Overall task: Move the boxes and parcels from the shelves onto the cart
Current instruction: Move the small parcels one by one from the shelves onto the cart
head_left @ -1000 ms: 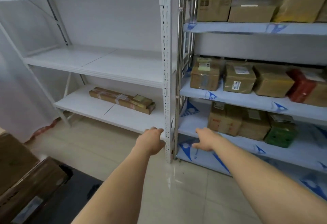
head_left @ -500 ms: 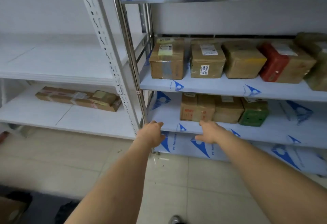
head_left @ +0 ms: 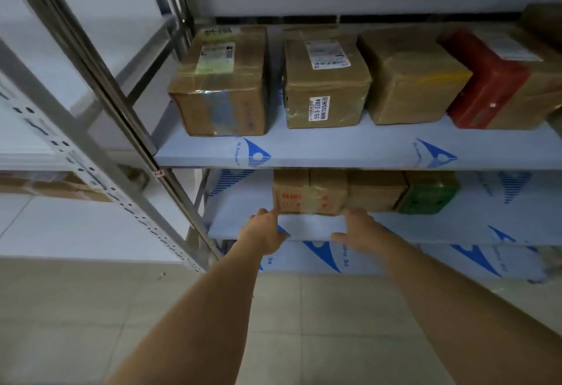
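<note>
Fingers point(head_left: 271, 213) at carton point(head_left: 308, 194) corners

Dim, flat indoor light with a bluish cast and no glare.
Motion blur smeared the right hand point(head_left: 359, 229) and the metal uprights point(head_left: 100, 86) at the left edge; wide-angle distortion bent those uprights, and deep shadow filled the lower shelf point(head_left: 456, 226) beneath the upper shelf point(head_left: 334, 150).

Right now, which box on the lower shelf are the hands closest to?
The leftmost brown box with red print; left hand and right hand flank its front corners. The plain brown box and green box sit farther right.
</note>
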